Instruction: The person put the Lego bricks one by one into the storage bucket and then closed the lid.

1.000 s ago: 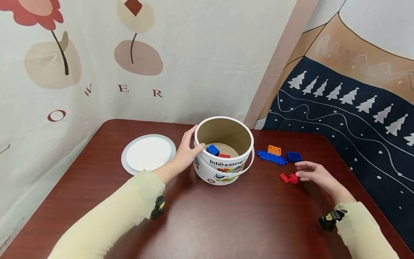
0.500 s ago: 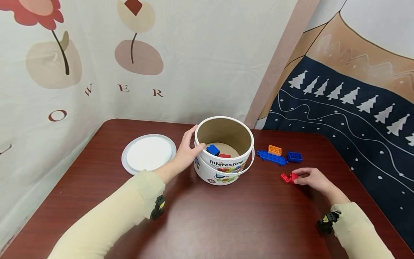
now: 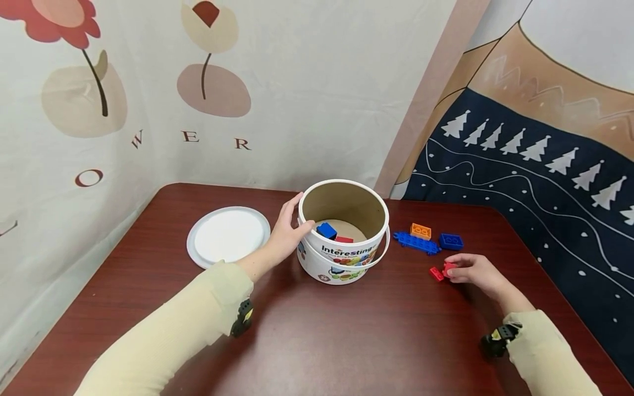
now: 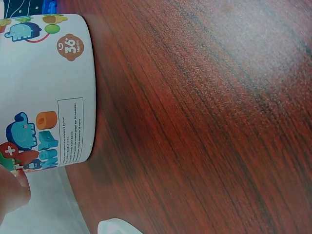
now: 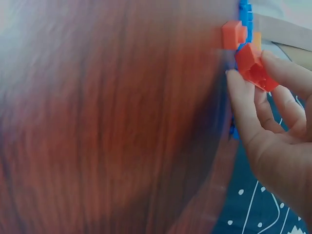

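Note:
My left hand [image 3: 284, 234] holds the left side of a white bucket [image 3: 322, 268], its thumb at the rim. In the left wrist view, part of the hand [image 4: 12, 192] shows against the printed bucket wall [image 4: 34, 83]. A blue building brick [image 3: 326, 230] and a red brick [image 3: 344, 239] lie inside the bucket. On the right, my right hand [image 3: 477, 273] pinches a red building brick [image 5: 256, 68] between thumb and fingers. Another red brick [image 3: 436, 273] sits on the table just left of that hand.
Behind the right hand lie a long blue brick base [image 3: 416, 242], an orange brick [image 3: 420, 231] and a blue brick [image 3: 451, 241]. A round white lid [image 3: 229, 235] rests left of the bucket. Printed cloths [image 3: 317, 99] hang behind the brown table [image 3: 376, 335].
My right hand has moved slightly left and taken the red brick between thumb and fingers, turning it. The left hand and bucket have stayed in place.

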The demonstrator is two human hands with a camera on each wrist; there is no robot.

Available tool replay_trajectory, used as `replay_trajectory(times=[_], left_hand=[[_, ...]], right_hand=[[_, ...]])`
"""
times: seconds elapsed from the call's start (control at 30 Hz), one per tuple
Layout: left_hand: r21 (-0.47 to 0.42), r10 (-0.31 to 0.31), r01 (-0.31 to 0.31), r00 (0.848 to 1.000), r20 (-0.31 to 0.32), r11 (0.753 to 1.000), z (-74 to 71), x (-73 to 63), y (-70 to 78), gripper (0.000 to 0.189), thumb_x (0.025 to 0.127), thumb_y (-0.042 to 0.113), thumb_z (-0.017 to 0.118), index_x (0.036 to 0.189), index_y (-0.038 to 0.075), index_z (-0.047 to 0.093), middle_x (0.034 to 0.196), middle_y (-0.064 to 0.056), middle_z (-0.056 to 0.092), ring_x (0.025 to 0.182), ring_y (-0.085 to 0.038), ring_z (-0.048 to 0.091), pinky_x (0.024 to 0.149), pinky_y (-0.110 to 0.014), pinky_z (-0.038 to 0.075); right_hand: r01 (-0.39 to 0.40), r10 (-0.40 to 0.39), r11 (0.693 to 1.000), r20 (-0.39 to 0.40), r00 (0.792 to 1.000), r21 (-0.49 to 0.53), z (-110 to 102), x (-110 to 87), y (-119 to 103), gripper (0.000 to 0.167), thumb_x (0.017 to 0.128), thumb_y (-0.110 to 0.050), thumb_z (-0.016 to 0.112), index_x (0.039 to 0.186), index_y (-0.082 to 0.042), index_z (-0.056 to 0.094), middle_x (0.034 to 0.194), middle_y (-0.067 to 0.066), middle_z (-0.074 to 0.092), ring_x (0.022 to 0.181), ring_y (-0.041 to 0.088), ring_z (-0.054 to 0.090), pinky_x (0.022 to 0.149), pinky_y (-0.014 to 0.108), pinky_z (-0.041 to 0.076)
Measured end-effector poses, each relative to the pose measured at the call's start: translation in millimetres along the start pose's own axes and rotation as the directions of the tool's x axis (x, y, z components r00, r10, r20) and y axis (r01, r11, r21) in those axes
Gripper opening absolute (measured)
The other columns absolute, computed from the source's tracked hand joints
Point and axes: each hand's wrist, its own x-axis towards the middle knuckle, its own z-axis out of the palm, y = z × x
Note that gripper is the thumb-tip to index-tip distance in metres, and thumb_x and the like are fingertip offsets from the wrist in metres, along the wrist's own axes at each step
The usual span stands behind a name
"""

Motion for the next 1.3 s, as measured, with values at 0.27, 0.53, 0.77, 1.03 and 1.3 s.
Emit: replay_trajectory(times=[0.27, 0.53, 0.77, 1.03, 1.3], left_hand=[[-0.004, 0.009, -0.009, 1.000, -0.006, 1.000, -0.8, 0.4, -1.9, 0.070, 0.088, 0.014, 0.058, 0.148, 0.011, 0.023, 0.150, -0.012, 0.024, 0.134, -0.026, 0.029, 0.111, -0.045, 0.031], [-0.008, 0.011, -0.011, 1.000, -0.004, 1.000, -1.5, -0.9, -0.5, 0.070, 0.088, 0.014, 0.058, 0.148, 0.008, 0.022, 0.150, -0.012, 0.023, 0.134, -0.027, 0.029, 0.111, -0.046, 0.030], [-0.004, 0.007, -0.007, 1.000, -0.004, 1.000, -1.2, -1.5, 0.1, 0.070, 0.088, 0.015, 0.058, 0.148, 0.010, 0.022, 0.150, -0.012, 0.023, 0.134, -0.026, 0.029, 0.111, -0.045, 0.031], [-0.012, 0.000, 0.000, 1.000, 0.008, 1.000, -1.3, -0.6, -0.5, 0.071, 0.088, 0.015, 0.058, 0.148, 0.010, 0.022, 0.151, -0.011, 0.022, 0.135, -0.026, 0.028, 0.112, -0.045, 0.029], [-0.026, -0.040, 0.042, 0.998, 0.048, 0.999, -6.3, -12.4, 27.9, 0.070, 0.089, 0.011, 0.055, 0.148, 0.003, 0.018, 0.152, -0.017, 0.019, 0.137, -0.031, 0.025, 0.114, -0.046, 0.025]], right_hand=[[0.040, -0.042, 0.986, 0.009, 0.999, 0.163, 0, 2.4, -16, 0.057, 0.090, -0.010, 0.060, 0.133, 0.017, 0.035, 0.095, -0.006, 0.066, 0.084, 0.007, 0.067, 0.079, 0.027, 0.055], [0.093, -0.095, 0.977, 0.003, 0.995, 0.190, 0, 0.4, -41, 0.056, 0.090, -0.016, 0.060, 0.134, 0.012, 0.039, 0.096, -0.007, 0.060, 0.088, 0.010, 0.067, 0.081, 0.025, 0.054], [0.131, -0.138, 0.936, -0.002, 0.990, 0.327, 1, -0.1, -65, 0.017, 0.088, -0.013, 0.062, 0.095, -0.027, 0.066, 0.097, -0.007, 0.061, 0.085, 0.008, 0.066, 0.077, 0.022, 0.055], [0.153, -0.163, 0.899, -0.010, 0.987, 0.410, 4, 0.9, -94, 0.018, 0.088, -0.011, 0.062, 0.090, -0.027, 0.068, 0.091, -0.010, 0.065, 0.083, 0.005, 0.064, 0.075, 0.021, 0.055], [0.173, -0.189, 0.906, 0.004, 0.982, 0.386, 10, 4.8, -123, 0.014, 0.089, -0.012, 0.061, 0.092, -0.024, 0.067, 0.090, -0.010, 0.066, 0.083, 0.006, 0.064, 0.076, 0.019, 0.054]])
